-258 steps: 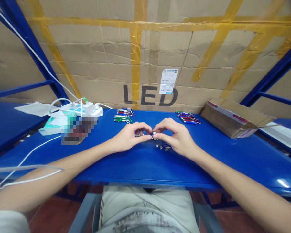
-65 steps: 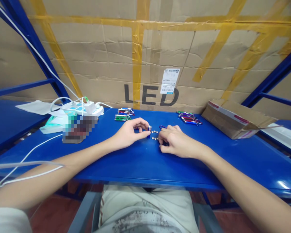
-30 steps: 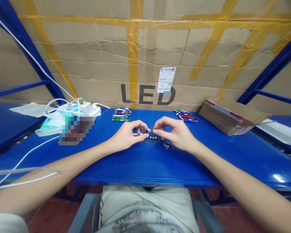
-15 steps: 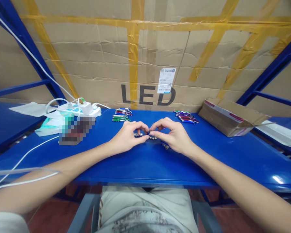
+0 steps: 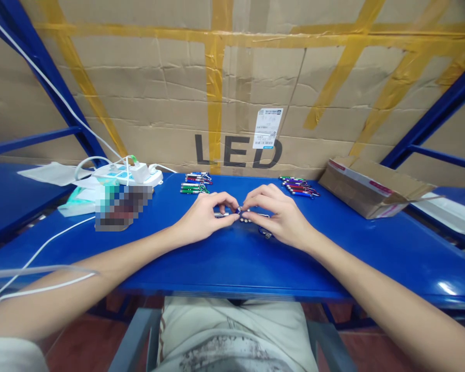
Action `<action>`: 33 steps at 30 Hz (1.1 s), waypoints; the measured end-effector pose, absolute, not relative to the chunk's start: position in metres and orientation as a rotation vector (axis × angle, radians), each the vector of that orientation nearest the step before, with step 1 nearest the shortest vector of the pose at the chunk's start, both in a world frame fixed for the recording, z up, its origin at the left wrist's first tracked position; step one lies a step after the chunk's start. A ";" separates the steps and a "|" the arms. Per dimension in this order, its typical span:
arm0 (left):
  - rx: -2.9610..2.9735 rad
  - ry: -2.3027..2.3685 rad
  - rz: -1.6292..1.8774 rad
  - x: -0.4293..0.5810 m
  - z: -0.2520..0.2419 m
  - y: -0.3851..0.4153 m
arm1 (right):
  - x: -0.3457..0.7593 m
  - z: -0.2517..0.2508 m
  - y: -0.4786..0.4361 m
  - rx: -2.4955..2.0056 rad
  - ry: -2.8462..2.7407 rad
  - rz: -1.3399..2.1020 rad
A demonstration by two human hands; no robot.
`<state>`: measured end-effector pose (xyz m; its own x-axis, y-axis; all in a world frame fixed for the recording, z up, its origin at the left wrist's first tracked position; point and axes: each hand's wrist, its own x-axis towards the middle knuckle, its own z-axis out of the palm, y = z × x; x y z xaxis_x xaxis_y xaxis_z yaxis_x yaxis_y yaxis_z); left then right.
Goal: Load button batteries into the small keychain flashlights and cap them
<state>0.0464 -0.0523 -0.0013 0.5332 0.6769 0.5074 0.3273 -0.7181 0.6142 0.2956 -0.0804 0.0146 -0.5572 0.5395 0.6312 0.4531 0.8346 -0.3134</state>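
My left hand (image 5: 201, 217) is closed in a pinch, thumb and forefinger on a small dark-blue metal cylinder (image 5: 238, 210). My right hand (image 5: 282, 214) meets it from the other side, its thumb and fingertips pressed together at the cylinder's end. Whatever those right fingertips grip is too small to make out. Just below the fingertips, several small round silvery pieces (image 5: 245, 220) lie on the table. A silvery tube end (image 5: 220, 215) shows between my left thumb and forefinger. Under my right hand lies a dark-blue piece with a metal clip (image 5: 265, 233), partly covered.
Keychain penlights in several colours lie in two groups, left (image 5: 194, 184) and right (image 5: 298, 187), on the blue table (image 5: 225, 263). An open cardboard box (image 5: 372, 194) stands at right. A power strip (image 5: 151, 178) with white cables sits at left; a large carton (image 5: 158, 103) backs the table.
The dark-blue cylinder now shows more plainly between my fingertips. My right fingers have shifted slightly and the right hand has tilted. My left hand stays nearly still.
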 end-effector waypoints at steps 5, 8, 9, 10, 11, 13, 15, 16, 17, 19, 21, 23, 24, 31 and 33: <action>2.284 0.829 1.060 0.045 0.000 -0.052 | 0.315 0.028 -0.077 -0.886 -2.256 0.220; 2.247 0.841 1.060 0.045 0.000 -0.051 | 0.331 0.038 -0.074 -1.008 -2.424 0.531; 2.243 0.845 1.058 0.045 -0.001 -0.051 | 0.335 0.040 -0.073 -1.041 -2.486 0.629; 2.244 0.847 1.055 0.045 -0.001 -0.051 | 0.337 0.042 -0.073 -1.062 -2.534 0.713; 2.248 0.848 1.054 0.045 -0.001 -0.051 | 0.339 0.043 -0.073 -1.074 -2.575 0.771; 2.259 0.848 1.055 0.045 0.000 -0.050 | 0.338 0.044 -0.074 -1.079 -2.632 0.808; 2.267 0.847 1.058 0.044 0.000 -0.050 | 0.335 0.043 -0.075 -1.076 -2.671 0.761; 2.269 0.846 1.058 0.044 0.001 -0.049 | 0.334 0.042 -0.075 -1.080 -2.681 0.721; 2.272 0.845 1.058 0.043 0.001 -0.049 | 0.333 0.042 -0.076 -1.087 -2.687 0.682; 2.277 0.846 1.061 0.043 0.001 -0.049 | 0.334 0.041 -0.076 -1.104 -2.699 0.624; 2.282 0.847 1.064 0.043 0.002 -0.049 | 0.336 0.041 -0.076 -1.130 -2.715 0.606; 2.285 0.844 1.065 0.043 0.002 -0.049 | 0.338 0.041 -0.076 -1.161 -2.734 0.609; 2.287 0.843 1.064 0.043 0.002 -0.049 | 0.338 0.041 -0.077 -1.174 -2.740 0.612; 2.299 0.837 1.056 0.042 0.003 -0.049 | 0.333 0.042 -0.078 -1.130 -2.686 0.661; 2.304 0.834 1.057 0.042 0.002 -0.048 | 0.332 0.041 -0.077 -1.119 -2.588 0.671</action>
